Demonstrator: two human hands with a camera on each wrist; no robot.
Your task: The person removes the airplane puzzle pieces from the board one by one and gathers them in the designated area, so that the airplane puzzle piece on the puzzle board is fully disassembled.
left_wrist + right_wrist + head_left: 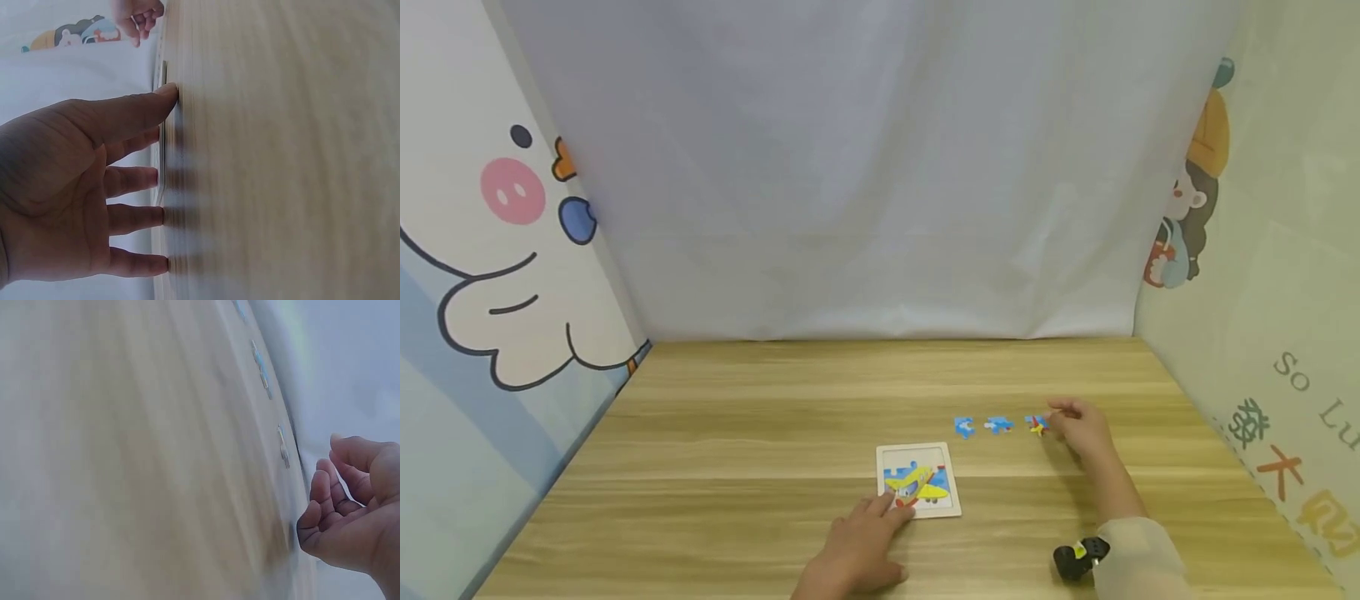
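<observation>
A square jigsaw puzzle tray (955, 497) with a pale rim lies on the table, a yellow airplane picture partly filling it. Its top strip shows bare backing. My left hand (861, 543) rests at its lower left corner; in the left wrist view the fingers (134, 181) are spread and straight, tips down at tray and table. Three loose blue puzzle pieces lie in a row behind and right of the tray: a left one (964, 427), a middle one (998, 424) and a right one (1035, 423). Beside the right one hovers my right hand (1081, 432), loosely curled and holding nothing.
The wood-grain table (737, 450) ends at a pale curtain (850, 208) at the back. Printed panels stand on the left (550, 292) and right (1262, 317). A black wrist camera (1078, 558) sits at my right sleeve (1138, 558).
</observation>
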